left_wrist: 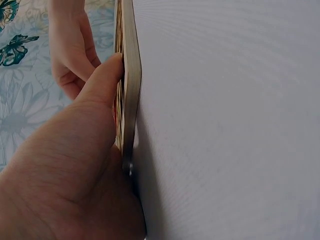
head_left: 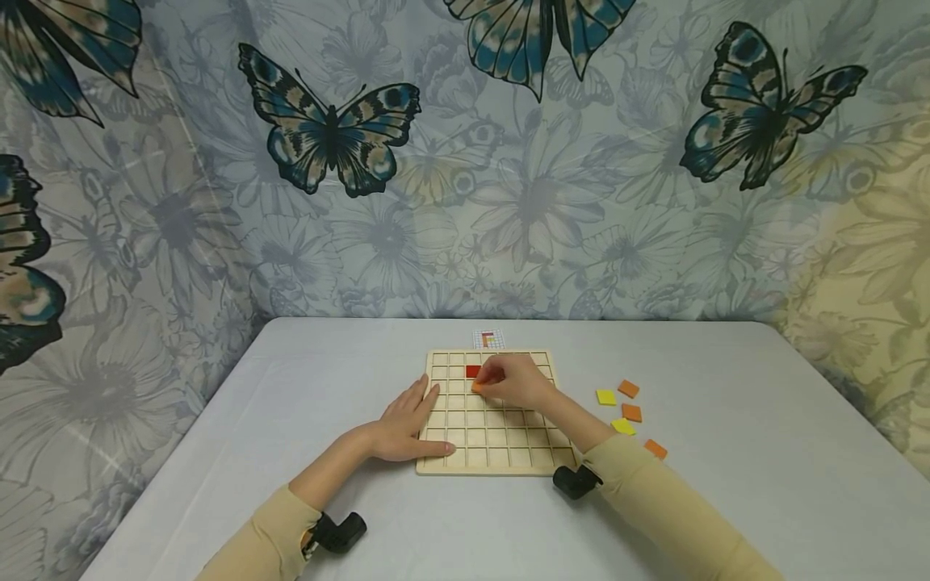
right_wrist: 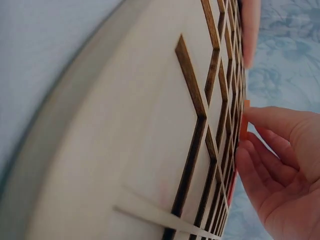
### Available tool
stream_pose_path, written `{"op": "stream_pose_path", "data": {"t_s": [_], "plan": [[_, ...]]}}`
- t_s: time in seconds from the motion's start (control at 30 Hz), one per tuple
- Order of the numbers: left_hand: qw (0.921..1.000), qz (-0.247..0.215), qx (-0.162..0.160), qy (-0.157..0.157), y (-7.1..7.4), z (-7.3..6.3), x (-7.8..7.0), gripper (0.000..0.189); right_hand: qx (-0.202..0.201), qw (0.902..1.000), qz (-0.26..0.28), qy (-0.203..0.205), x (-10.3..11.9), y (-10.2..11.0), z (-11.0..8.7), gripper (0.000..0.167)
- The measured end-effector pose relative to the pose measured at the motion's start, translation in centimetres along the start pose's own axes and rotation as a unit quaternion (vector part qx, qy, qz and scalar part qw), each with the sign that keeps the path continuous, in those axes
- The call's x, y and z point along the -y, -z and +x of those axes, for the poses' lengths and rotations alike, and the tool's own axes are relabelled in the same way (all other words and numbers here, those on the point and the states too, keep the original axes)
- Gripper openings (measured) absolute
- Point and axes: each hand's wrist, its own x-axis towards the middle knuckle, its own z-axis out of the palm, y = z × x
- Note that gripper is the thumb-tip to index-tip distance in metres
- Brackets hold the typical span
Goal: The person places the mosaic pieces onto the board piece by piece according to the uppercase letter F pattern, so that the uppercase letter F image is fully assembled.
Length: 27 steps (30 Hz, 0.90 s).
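A wooden grid board (head_left: 494,461) lies flat on the white table. My left hand (head_left: 402,425) rests along its left side, fingers extended at the edge and thumb over the near left part of the grid. In the left wrist view, the thumb (left_wrist: 102,80) presses the board's rim. My right hand (head_left: 517,379) pinches an orange square tile (head_left: 476,387) between thumb and fingers over the upper part of the grid. The right wrist view shows that orange tile (right_wrist: 245,120) close against the grid surface. Just beyond it, red (head_left: 473,371) fills part of an upper row, partly hidden by the right hand.
Right of the board lie several loose tiles, among them a yellow tile (head_left: 606,397) and an orange tile (head_left: 631,413). A small card (head_left: 488,339) with a coloured grid pattern sits behind the board. A butterfly-patterned backdrop (head_left: 538,202) stands behind the table (head_left: 349,355).
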Motion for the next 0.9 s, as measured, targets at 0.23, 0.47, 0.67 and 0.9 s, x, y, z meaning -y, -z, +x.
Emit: {"op": "stream_pose_path", "data": {"t_s": [0.23, 0.47, 0.67, 0.9], "plan": [[1.0, -0.006, 0.001, -0.001, 0.0, -0.1, -0.3, 0.109, 0.004, 0.9994, -0.027, 0.023, 0.2, -0.4, 0.2, 0.008], [1.0, -0.007, -0.002, -0.001, -0.1, -0.1, -0.2, 0.11, 0.003, 0.9987, -0.037, 0.036, 0.3, -0.5, 0.1, 0.008], [1.0, -0.008, -0.003, 0.001, 0.0, -0.2, -0.2, 0.11, 0.009, 0.999, -0.024, 0.036, 0.2, -0.4, 0.0, 0.01], [1.0, -0.007, -0.003, 0.001, 0.0, -0.1, -0.1, 0.109, -0.001, 0.9997, 0.019, -0.014, -0.1, 0.5, -0.8, 0.012]]}}
